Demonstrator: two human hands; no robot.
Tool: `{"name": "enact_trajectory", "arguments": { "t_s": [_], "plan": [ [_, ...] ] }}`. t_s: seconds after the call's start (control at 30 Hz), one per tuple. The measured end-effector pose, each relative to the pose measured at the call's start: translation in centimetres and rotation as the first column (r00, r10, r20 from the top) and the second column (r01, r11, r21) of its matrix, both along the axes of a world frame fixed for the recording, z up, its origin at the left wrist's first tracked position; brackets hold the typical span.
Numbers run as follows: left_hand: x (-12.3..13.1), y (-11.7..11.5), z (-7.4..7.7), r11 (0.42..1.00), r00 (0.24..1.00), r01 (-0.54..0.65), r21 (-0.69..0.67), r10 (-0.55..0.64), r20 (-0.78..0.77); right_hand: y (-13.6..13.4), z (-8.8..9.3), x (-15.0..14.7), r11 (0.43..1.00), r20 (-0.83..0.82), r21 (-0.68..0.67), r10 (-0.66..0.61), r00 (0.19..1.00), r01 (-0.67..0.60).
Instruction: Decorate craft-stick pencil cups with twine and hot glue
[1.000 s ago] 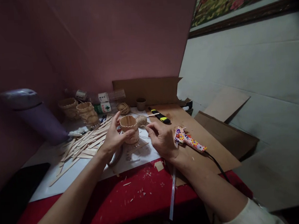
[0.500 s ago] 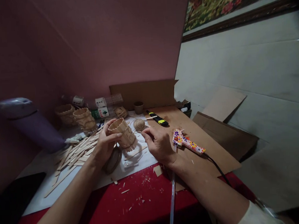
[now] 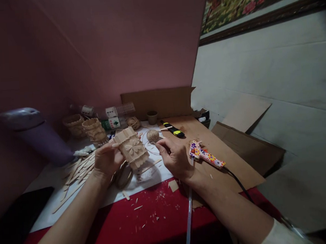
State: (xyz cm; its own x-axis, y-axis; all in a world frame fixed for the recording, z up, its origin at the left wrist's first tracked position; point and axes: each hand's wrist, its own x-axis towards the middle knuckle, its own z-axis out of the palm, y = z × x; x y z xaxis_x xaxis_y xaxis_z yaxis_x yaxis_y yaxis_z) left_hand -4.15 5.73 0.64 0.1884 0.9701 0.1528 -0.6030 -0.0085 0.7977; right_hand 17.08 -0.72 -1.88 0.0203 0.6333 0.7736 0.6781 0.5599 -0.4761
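Observation:
My left hand (image 3: 108, 159) is closed around a cup made of craft sticks (image 3: 127, 139), tilted so its side faces me. A small twine flower (image 3: 133, 149) and a cord band decorate that side. To its right, my right hand (image 3: 176, 158) has thumb and forefinger pinched together on what looks like a thin end of twine (image 3: 153, 143). Just beyond those fingertips sits a ball of twine (image 3: 152, 135). Below the cup, a brown ring-shaped roll (image 3: 124, 177) lies partly hidden on the white paper.
Loose craft sticks (image 3: 79, 175) spread at left, before two finished-looking cups (image 3: 94, 130). On the cardboard (image 3: 223, 169) at right lie a flowered glue gun (image 3: 206, 156), its glue stick pointing toward me, and a black-yellow utility knife (image 3: 174, 129). Wood scraps dot the red cloth (image 3: 147, 218).
My left hand has turned the cup, swinging its open rim out of sight and bringing the twine flower round to face me. My right hand has barely moved.

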Motion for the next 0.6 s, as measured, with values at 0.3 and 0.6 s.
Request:
{"name": "enact_trajectory", "arguments": {
  "t_s": [0.3, 0.6],
  "plan": [
    [1.7, -0.1, 0.5, 0.998, 0.99, -0.055, 0.007, 0.056, -0.132, 0.2, 0.0, 0.1, 0.999, 0.028, 0.034, -0.039, 0.999, 0.038],
    [3.9, 1.4, -1.3, 0.859, 0.711, -0.26, 0.442, 0.479, -0.514, 0.2, 0.0, 0.2, 0.998, 0.022, 0.03, -0.047, 0.999, 0.046]
  ]
}}
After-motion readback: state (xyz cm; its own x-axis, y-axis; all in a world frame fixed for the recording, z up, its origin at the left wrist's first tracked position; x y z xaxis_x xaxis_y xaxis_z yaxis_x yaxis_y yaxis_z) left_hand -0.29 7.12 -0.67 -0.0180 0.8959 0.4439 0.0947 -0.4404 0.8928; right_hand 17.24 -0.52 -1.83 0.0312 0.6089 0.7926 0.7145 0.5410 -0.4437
